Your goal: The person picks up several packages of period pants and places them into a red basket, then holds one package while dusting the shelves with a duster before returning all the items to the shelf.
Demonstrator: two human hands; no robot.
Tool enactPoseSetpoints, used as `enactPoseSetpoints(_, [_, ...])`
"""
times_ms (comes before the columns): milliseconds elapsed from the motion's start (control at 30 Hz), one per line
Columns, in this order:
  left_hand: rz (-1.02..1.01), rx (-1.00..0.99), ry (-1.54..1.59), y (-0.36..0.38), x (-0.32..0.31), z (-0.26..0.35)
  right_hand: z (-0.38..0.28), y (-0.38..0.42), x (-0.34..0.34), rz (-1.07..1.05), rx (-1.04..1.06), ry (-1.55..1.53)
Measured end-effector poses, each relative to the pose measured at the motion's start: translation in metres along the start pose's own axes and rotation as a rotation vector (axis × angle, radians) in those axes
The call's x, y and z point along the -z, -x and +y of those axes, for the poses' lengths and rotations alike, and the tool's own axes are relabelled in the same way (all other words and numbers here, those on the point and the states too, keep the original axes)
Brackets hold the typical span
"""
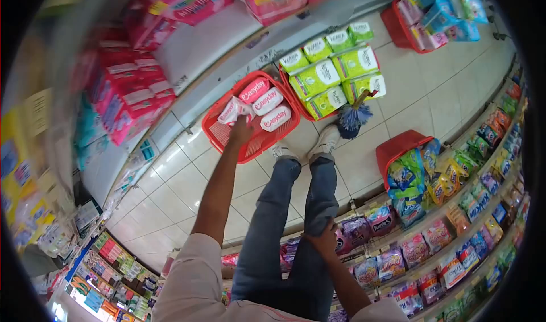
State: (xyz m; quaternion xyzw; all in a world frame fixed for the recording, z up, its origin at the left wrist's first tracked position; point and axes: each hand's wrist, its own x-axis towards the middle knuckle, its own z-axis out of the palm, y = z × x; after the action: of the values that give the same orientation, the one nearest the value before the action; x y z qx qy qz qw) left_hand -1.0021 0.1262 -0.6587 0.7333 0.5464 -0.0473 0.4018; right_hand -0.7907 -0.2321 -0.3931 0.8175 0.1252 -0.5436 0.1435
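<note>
My left hand [242,131] reaches down into a red plastic basket [215,135] on the floor, its fingers closed on the near end of a white and pink Easyday packet [230,112]. That packet lies at a different angle from several other Easyday packets [267,102] beside it. Part of its end is hidden by the fingers. On my bent knee rests my right hand [324,240], laid over the jeans with nothing in it. Against the first basket stands a second one, piled with green Kotex packs [321,77].
A blue duster [355,120] lies beside the Kotex packs. Another red basket [392,151] holds bagged goods at right; one more [397,27] stands at the back. Shelves of pink packs [133,89] border the left, and stocked shelves [438,236] curve along the right.
</note>
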Motion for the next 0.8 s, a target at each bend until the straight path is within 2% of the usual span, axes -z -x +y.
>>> enactPoseSetpoints(33, [0.0, 0.031, 0.084, -0.027, 0.002, 0.006, 0.003, 0.001, -0.003, 0.043, 0.019, 0.009])
enactPoseSetpoints(67, [-0.037, 0.088, 0.079, -0.05, 0.007, 0.015, 0.002, -0.001, -0.003, 0.026, 0.004, 0.013])
enactPoseSetpoints(100, [0.003, 0.063, 0.004, -0.071, 0.005, 0.018, 0.002, -0.004, -0.001, 0.017, 0.003, -0.055])
enactPoseSetpoints(133, [0.088, -0.105, -0.144, -0.096, -0.015, -0.007, 0.004, -0.006, 0.001, 0.007, -0.003, -0.122])
enactPoseSetpoints(167, [-0.073, 0.058, -0.272, -0.106, -0.004, 0.017, 0.006, -0.009, -0.002, -0.005, -0.024, -0.121])
enactPoseSetpoints(200, [0.012, -0.013, -0.388, -0.12, -0.023, -0.004, 0.008, -0.011, -0.006, 0.013, -0.029, -0.144])
enactPoseSetpoints(233, [-0.068, 0.053, -0.452, -0.128, -0.021, 0.006, 0.01, -0.01, -0.009, 0.027, -0.032, -0.165])
enactPoseSetpoints(333, [-0.098, 0.119, -0.561, -0.143, -0.03, 0.013, 0.002, -0.012, -0.002, -0.009, -0.082, -0.193])
enactPoseSetpoints(400, [-0.029, 0.152, -0.55, -0.152, -0.039, 0.009, 0.004, -0.016, -0.002, 0.0, -0.072, -0.219])
enactPoseSetpoints(433, [-0.038, 0.152, -0.556, -0.154, -0.045, 0.007, 0.005, -0.016, -0.003, 0.019, -0.058, -0.242])
enactPoseSetpoints(500, [0.096, 0.11, -0.697, -0.154, -0.056, 0.004, 0.008, -0.017, -0.005, 0.021, -0.051, -0.251])
enactPoseSetpoints(600, [0.086, 0.113, -0.761, -0.152, -0.057, 0.003, 0.006, -0.019, 0.0, 0.026, -0.021, -0.276])
enactPoseSetpoints(667, [0.074, 0.125, -0.688, -0.142, -0.05, 0.004, 0.012, -0.016, 0.005, 0.026, -0.021, -0.285])
enactPoseSetpoints(733, [0.055, 0.157, -0.59, -0.123, -0.029, 0.013, 0.026, -0.025, -0.002, 0.042, 0.081, -0.205])
enactPoseSetpoints(800, [0.104, 0.111, -0.559, -0.095, -0.006, 0.02, 0.038, -0.069, -0.006, 0.202, 0.196, -0.05])
